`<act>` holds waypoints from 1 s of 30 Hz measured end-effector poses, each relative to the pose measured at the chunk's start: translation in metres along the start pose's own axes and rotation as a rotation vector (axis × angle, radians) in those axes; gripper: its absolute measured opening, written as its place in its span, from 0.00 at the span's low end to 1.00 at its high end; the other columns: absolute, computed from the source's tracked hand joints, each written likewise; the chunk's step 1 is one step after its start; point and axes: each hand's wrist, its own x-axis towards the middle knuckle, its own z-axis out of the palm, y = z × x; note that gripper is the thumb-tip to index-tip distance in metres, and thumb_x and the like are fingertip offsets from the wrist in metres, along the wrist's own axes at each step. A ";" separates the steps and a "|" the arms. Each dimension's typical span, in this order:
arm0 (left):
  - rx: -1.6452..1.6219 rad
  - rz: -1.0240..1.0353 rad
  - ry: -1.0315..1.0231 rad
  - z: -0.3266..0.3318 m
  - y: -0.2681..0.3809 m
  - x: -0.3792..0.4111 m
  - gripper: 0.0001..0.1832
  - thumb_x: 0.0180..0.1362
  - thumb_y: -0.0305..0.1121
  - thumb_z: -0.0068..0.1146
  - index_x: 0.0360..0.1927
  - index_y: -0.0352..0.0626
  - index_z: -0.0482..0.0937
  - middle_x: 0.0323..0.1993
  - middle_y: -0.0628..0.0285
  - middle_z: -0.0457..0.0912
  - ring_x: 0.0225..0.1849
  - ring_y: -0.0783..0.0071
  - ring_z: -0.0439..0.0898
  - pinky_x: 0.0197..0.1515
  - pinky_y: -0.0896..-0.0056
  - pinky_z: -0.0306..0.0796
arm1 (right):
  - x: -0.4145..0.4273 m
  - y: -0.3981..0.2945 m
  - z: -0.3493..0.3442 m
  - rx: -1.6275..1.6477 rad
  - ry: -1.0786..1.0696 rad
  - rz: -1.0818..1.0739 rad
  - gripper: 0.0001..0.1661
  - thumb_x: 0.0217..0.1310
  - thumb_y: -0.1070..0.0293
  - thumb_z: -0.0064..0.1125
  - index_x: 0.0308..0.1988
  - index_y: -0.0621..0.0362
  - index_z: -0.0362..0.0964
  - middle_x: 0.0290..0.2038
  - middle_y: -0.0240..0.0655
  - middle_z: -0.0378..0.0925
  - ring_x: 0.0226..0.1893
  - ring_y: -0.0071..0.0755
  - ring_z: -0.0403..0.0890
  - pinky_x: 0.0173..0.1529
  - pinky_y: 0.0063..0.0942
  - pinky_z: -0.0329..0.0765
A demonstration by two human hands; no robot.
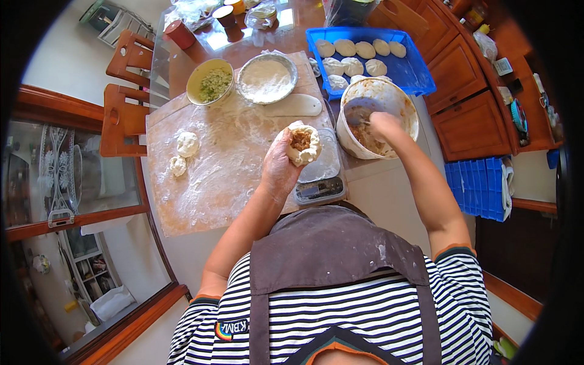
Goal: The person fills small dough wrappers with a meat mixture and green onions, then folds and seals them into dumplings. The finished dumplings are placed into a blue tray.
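My left hand holds up a cup of dough with brown filling in its hollow, over the right edge of the floured board. Inside a white bucket smeared with brown filling, my right hand is blurred; whether its fingers grip a utensil cannot be made out. Filling lies in the bucket beneath it. Two lumps of dough rest on the left of the wooden board. Beside my left hand is a kitchen scale with a flour-dusted top.
At the board's far side stand a bowl of chopped greens, a bowl of flour and a flat white scraper. Behind the bucket, a blue tray holds several filled dough rounds. Wooden chairs stand left; cabinets are at right.
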 end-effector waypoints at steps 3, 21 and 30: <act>0.042 0.073 -0.057 -0.001 0.000 0.003 0.21 0.74 0.42 0.39 0.61 0.40 0.69 0.54 0.55 0.77 0.53 0.61 0.78 0.56 0.54 0.75 | -0.089 0.012 -0.038 0.109 0.431 0.119 0.11 0.59 0.67 0.56 0.39 0.59 0.81 0.37 0.47 0.84 0.39 0.55 0.84 0.43 0.45 0.80; 0.376 0.261 -0.146 0.039 -0.011 0.008 0.20 0.73 0.39 0.45 0.60 0.37 0.70 0.50 0.56 0.79 0.50 0.67 0.80 0.49 0.61 0.80 | -0.194 -0.046 -0.040 0.449 0.613 -0.373 0.06 0.60 0.69 0.58 0.37 0.55 0.79 0.27 0.44 0.80 0.28 0.51 0.81 0.32 0.43 0.75; 0.068 0.037 -0.055 0.020 -0.014 0.011 0.27 0.75 0.50 0.33 0.60 0.36 0.70 0.52 0.52 0.78 0.54 0.57 0.78 0.60 0.49 0.72 | -0.159 -0.034 0.007 1.506 0.369 -0.468 0.12 0.66 0.68 0.58 0.41 0.65 0.81 0.32 0.33 0.83 0.34 0.26 0.80 0.41 0.26 0.76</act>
